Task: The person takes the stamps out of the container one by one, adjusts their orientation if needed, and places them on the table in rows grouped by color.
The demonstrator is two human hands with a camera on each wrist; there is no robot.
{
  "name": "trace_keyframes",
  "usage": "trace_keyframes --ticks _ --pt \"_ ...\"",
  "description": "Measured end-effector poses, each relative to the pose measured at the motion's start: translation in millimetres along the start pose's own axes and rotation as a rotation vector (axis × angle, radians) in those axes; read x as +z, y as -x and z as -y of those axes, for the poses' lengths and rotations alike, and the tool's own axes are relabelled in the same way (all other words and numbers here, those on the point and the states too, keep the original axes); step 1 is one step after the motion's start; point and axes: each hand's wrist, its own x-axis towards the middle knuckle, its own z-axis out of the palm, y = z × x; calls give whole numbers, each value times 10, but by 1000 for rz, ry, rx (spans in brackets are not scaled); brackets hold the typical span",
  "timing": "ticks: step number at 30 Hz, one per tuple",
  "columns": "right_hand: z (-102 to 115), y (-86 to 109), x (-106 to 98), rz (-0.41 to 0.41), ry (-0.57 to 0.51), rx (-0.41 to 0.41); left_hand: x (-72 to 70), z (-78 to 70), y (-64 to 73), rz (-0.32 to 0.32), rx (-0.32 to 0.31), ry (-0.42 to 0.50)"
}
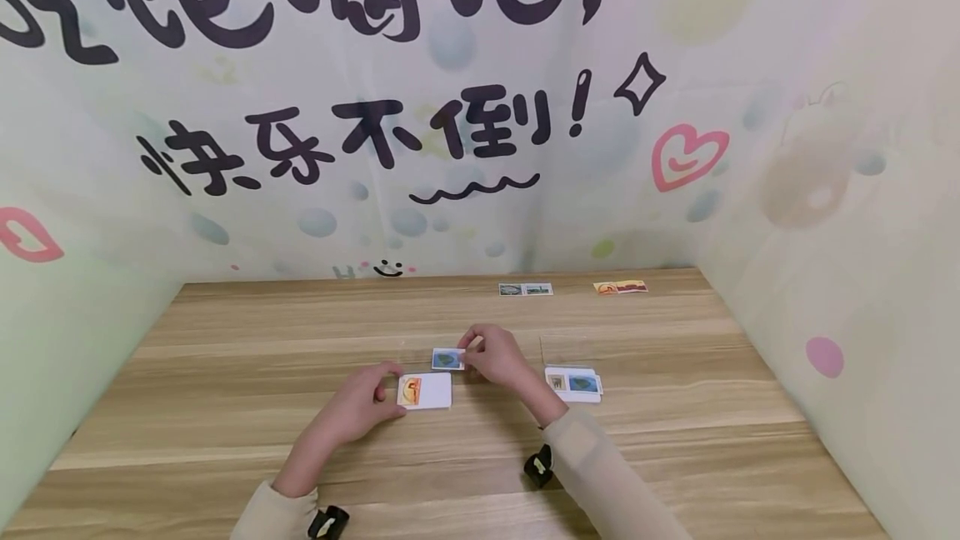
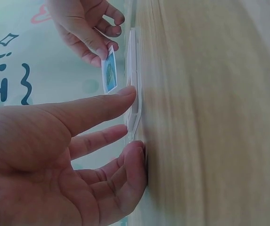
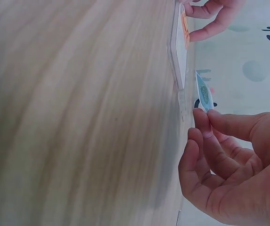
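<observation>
My right hand [image 1: 495,354] pinches a small blue stamp with a white border [image 1: 444,359] between thumb and index finger. In the right wrist view the stamp [image 3: 204,92] stands tilted, raised off the table. Just below it in the head view lies a thin stack of white cards [image 1: 437,391] with an orange stamp [image 1: 410,391] on its left half. My left hand [image 1: 356,407] holds this stack at its left side, thumb at the near corner and a finger at the far corner. The left wrist view shows the stack [image 2: 134,70] edge-on beside the thumb.
To the right lies another white card stack [image 1: 573,397] bearing a greyish stamp [image 1: 557,382] and a blue stamp [image 1: 583,383]. Clear plastic [image 1: 567,348] shows behind it. Near the wall lie a grey-green stamp pair [image 1: 525,289] and an orange-red pair [image 1: 620,287].
</observation>
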Motion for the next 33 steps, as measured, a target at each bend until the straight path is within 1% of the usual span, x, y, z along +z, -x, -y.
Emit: trace_keyframes --ticks 9,16,27,33 --pt "-8 -10 -26 -7 3 2 10 20 -4 0 -13 -5" --pt "-50 -48 -37 -16 15 -8 8 11 0 -3 -1 0" --pt "-68 -107 -61 -25 12 35 -7 -20 12 -1 -17 2" --pt "-70 -132 -83 -34 16 36 -12 -25 18 -2 -15 7"
